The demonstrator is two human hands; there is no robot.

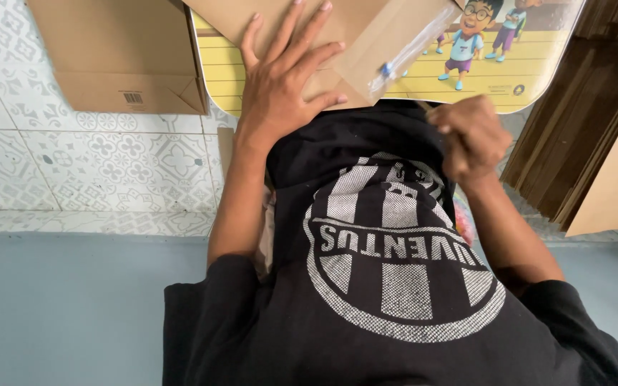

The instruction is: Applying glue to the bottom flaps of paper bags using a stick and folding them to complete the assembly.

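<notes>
Left hand (280,82): fingers spread flat, pressing a brown cardboard sheet (337,36) | Right hand (470,136): fingers curled closed around a thin stick-like tool (423,107), kind unclear | Sheet: lies on a yellow cartoon-printed surface (523,68), clear strip (409,50) along its edge | Folded carton (119,53): on tiled floor (73,164), upper left

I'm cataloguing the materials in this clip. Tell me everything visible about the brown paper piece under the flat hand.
The brown paper piece looks like thin kraft paper, flat and matte, with a folded flap angled toward the right. It lies on a small yellow lap table printed with cartoon children. The left hand presses on it, fingers spread. A clear strip with a blue end lies along the flap's edge. Its top runs out of frame.
</notes>
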